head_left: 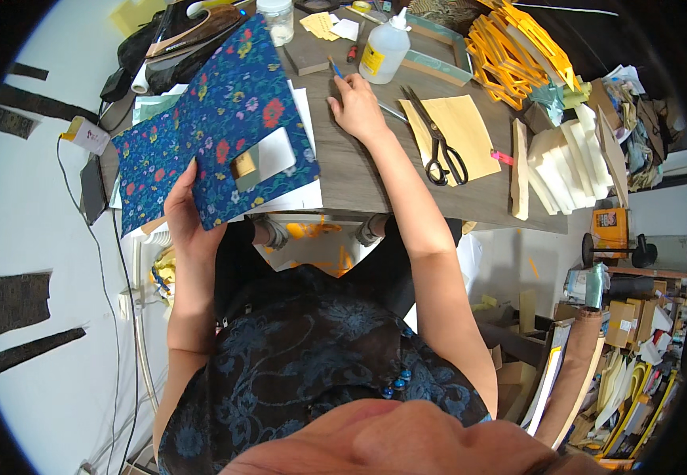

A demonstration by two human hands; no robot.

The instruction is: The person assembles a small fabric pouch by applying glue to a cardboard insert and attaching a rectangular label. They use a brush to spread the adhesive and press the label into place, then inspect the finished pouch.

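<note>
The left hand [183, 214] is closed on the lower edge of the blue floral fabric sheet [216, 127], which rises from it toward 1 o'clock, with a square window cut near 3 o'clock. The right hand [357, 107], well apart, pinches a blue pencil [335, 69] on the table [359, 174], beside the glue bottle [384, 49]

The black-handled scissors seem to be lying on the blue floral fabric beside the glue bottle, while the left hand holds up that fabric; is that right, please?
Not quite. The head view shows the scissors lying on a tan sheet of paper on the table, not on the blue floral fabric. The rest holds: the glue bottle is nearby, and the left hand holds up the fabric.
</note>
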